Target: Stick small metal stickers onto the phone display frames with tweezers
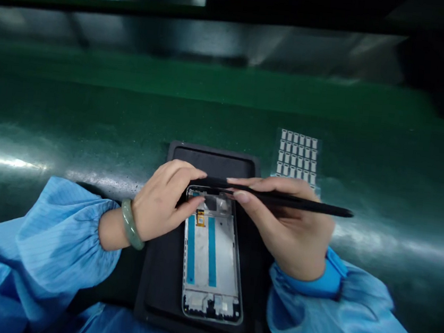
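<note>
A phone frame (229, 258), silver inside with two blue strips and an orange flex cable (200, 218), lies face up on a black tray (159, 293). My left hand (164, 197) curls round the frame's top left corner, its thumb over the inner face and its forefinger along the top edge. Between the thumb and fingers of my right hand (291, 222) are long black tweezers (314, 205), held nearly level across the top of the frame. The tips, near my left fingers, are hard to make out.
A clear sheet with rows of small pale labels or pads (297, 155) lies behind my right hand. The green bench top (91, 114) runs beneath everything. Along the back stands a shiny raised ledge (160, 34), with a dark object at the far right.
</note>
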A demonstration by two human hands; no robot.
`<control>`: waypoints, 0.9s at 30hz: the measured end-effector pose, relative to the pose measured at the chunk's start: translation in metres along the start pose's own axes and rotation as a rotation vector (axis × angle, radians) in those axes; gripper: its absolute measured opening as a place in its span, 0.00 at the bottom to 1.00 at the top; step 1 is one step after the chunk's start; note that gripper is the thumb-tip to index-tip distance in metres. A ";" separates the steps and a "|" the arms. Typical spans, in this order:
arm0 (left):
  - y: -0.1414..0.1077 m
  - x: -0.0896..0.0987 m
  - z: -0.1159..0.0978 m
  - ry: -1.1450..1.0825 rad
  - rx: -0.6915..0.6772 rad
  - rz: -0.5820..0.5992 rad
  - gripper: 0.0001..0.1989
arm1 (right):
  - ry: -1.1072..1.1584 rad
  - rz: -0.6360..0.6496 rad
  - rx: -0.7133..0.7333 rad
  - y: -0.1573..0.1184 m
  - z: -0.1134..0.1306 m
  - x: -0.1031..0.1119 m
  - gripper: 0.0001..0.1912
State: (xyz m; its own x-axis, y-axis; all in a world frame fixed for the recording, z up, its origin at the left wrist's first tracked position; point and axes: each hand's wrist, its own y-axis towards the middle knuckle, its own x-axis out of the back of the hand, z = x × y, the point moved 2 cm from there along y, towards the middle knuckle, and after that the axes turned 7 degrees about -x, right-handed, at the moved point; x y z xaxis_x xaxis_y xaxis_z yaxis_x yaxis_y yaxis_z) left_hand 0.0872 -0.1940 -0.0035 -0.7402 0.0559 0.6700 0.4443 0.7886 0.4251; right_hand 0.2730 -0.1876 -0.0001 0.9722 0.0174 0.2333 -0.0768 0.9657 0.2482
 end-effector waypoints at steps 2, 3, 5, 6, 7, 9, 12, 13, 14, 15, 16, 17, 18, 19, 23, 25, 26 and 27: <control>0.001 0.001 0.000 -0.057 0.012 -0.018 0.08 | 0.104 -0.017 -0.050 -0.001 0.003 -0.001 0.11; 0.001 0.001 0.000 -0.070 0.018 -0.025 0.06 | 0.144 -0.010 -0.064 -0.002 0.004 -0.002 0.11; 0.002 0.000 -0.001 -0.075 0.022 -0.032 0.03 | 0.190 0.022 -0.072 -0.003 0.006 -0.005 0.12; 0.002 0.000 -0.001 -0.071 0.024 -0.033 0.03 | 0.199 0.030 -0.070 -0.004 0.007 -0.006 0.13; 0.002 0.000 -0.001 -0.066 0.026 -0.031 0.03 | 0.204 0.035 -0.070 -0.004 0.007 -0.007 0.13; 0.002 0.000 -0.002 -0.056 0.027 -0.023 0.03 | 0.206 0.030 -0.068 -0.005 0.006 -0.008 0.13; 0.003 -0.001 -0.002 -0.036 0.032 -0.006 0.03 | 0.200 0.030 -0.063 -0.005 0.005 -0.007 0.13; 0.003 -0.001 -0.002 -0.031 0.033 0.000 0.03 | 0.195 0.034 -0.062 -0.005 0.005 -0.007 0.12; 0.004 -0.001 -0.002 -0.028 0.034 0.006 0.03 | 0.184 0.032 -0.060 -0.006 0.005 -0.007 0.12; 0.004 -0.001 -0.002 -0.027 0.034 0.011 0.03 | 0.166 0.025 -0.057 -0.006 0.006 -0.008 0.11; 0.004 0.000 -0.003 -0.029 0.032 0.014 0.03 | 0.145 0.014 -0.051 -0.007 0.008 -0.008 0.10; 0.004 0.000 -0.003 -0.033 0.028 0.018 0.04 | 0.126 -0.002 -0.045 -0.008 0.010 -0.008 0.10; 0.004 0.000 -0.003 -0.037 0.026 0.025 0.04 | 0.114 -0.028 -0.049 -0.009 0.012 -0.008 0.09; 0.003 0.001 -0.003 -0.041 0.025 0.034 0.06 | 0.112 -0.066 -0.059 -0.010 0.014 -0.007 0.09; -0.003 0.006 -0.003 -0.042 0.015 0.056 0.18 | 0.213 -0.254 -0.151 -0.010 0.014 -0.001 0.08; -0.007 0.010 -0.004 0.001 -0.032 0.069 0.17 | 0.230 -0.230 -0.235 -0.007 0.008 0.001 0.08; -0.009 0.012 -0.004 0.039 -0.060 0.087 0.15 | 0.214 -0.183 -0.287 -0.005 0.004 0.001 0.07; -0.011 0.013 -0.005 0.079 -0.084 0.110 0.12 | 0.187 -0.127 -0.333 -0.002 0.001 0.001 0.08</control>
State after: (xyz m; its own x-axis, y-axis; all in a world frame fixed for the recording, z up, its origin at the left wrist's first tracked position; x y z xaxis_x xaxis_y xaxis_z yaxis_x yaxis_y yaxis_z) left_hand 0.0751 -0.2044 0.0038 -0.6441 0.0877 0.7599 0.5637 0.7259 0.3940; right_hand 0.2735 -0.1900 0.0007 0.9952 -0.0906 0.0376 0.0928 0.9938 -0.0616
